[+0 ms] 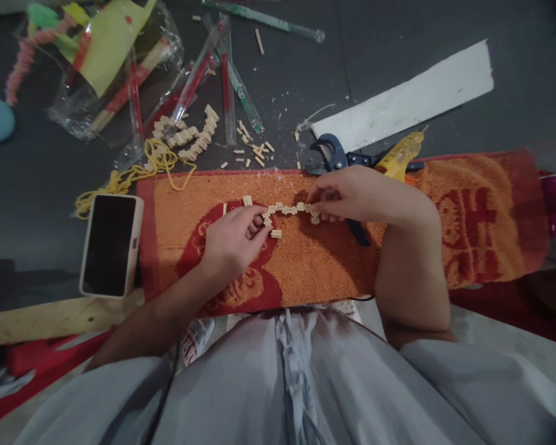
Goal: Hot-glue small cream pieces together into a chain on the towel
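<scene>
A short curved chain of small pale wooden pieces (290, 210) lies on an orange and red towel (306, 266). My left hand (234, 238) has its fingers curled and pinching the chain's left end. My right hand (349, 194) pinches the right end with fingers pressed together. Two loose wooden bits (276, 233) lie beside the chain on the towel.
A phone (111, 244) lies face up left of the towel. Blue-handled cutters (336, 154) and a yellow glue gun (401, 154) sit behind my right hand. Cut wooden pieces (189, 136), a yellow cord (134, 173), plastic-wrapped sticks (199, 68) and a white board (408, 99) lie beyond.
</scene>
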Motion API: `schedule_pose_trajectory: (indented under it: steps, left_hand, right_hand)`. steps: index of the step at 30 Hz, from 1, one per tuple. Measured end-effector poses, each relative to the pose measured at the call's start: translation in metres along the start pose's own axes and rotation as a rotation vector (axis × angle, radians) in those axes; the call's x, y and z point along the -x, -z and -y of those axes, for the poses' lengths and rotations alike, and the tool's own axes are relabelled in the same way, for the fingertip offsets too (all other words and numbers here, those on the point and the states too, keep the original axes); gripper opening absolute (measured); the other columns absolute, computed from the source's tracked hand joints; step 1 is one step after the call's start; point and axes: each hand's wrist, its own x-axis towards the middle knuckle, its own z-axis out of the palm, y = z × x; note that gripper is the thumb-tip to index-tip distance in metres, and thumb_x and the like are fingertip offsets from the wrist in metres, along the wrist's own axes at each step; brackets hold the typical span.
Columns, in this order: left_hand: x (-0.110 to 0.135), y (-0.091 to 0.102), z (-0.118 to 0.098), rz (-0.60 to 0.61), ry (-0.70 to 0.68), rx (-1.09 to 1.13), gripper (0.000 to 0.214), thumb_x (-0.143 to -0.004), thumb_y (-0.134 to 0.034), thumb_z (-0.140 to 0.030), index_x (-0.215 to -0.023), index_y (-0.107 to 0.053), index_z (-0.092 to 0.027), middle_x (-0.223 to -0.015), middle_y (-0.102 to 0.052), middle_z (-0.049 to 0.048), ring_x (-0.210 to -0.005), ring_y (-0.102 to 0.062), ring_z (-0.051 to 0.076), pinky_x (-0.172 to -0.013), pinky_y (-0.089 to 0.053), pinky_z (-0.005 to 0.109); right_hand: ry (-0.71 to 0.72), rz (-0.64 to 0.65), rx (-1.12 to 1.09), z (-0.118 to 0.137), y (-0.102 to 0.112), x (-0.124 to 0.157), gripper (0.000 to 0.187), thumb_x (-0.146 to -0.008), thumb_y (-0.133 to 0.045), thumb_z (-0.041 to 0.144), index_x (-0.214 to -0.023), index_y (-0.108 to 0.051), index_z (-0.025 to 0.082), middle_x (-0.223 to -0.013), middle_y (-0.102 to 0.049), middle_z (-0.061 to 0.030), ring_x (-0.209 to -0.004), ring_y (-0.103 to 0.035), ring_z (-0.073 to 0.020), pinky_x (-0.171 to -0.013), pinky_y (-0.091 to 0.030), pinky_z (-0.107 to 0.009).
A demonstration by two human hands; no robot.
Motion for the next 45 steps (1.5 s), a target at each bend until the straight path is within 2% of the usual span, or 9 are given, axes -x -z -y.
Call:
schedule_pose_trajectory:
  steps: [17,29,36,45]
  left_hand:
    - [-0.003,0.0,0.001,0.001,0.054,0.136,0.024,-0.083,-0.069,-0.027,-0.106,-0.069,-0.021,-0.081,-0.067,-0.0015,-0.064,-0.057,0.01,-0.062,-0.047,0.024]
    - [-0.005,0.006,-0.004,-0.045,0.047,0.103,0.022,-0.083,-0.07,-0.026,-0.105,-0.07,-0.021,-0.08,-0.067,-0.0013,-0.062,-0.056,0.009,-0.061,-0.048,0.023]
    - [-0.005,0.009,-0.004,-0.073,0.036,0.14,0.024,-0.085,-0.068,-0.026,-0.107,-0.07,-0.019,-0.081,-0.067,-0.0002,-0.063,-0.055,0.009,-0.064,-0.049,0.022]
    - [-0.009,0.007,0.0,-0.035,0.096,0.059,0.024,-0.083,-0.068,-0.024,-0.107,-0.07,-0.021,-0.083,-0.068,-0.0011,-0.065,-0.057,0.009,-0.064,-0.049,0.023]
  right_hand:
    - [0.044,-0.056,0.163,0.003,0.001,0.0,0.019,-0.087,-0.057,0.029,-0.091,-0.074,0.021,-0.078,-0.075,-0.0024,-0.07,-0.066,-0.0179,-0.063,-0.042,-0.028]
    - [0.04,-0.113,0.086,0.003,0.001,-0.001,0.02,-0.085,-0.057,0.028,-0.093,-0.074,0.022,-0.081,-0.075,-0.0034,-0.075,-0.068,-0.0202,-0.067,-0.045,-0.029]
    - [0.044,-0.143,0.025,0.005,0.001,-0.001,0.023,-0.087,-0.057,0.027,-0.101,-0.073,0.02,-0.087,-0.076,-0.0057,-0.078,-0.07,-0.0213,-0.071,-0.047,-0.03]
    - [0.024,-0.186,0.039,0.002,-0.006,-0.01,0.022,-0.087,-0.058,0.03,-0.097,-0.074,0.02,-0.086,-0.075,-0.0044,-0.078,-0.068,-0.0193,-0.069,-0.047,-0.029]
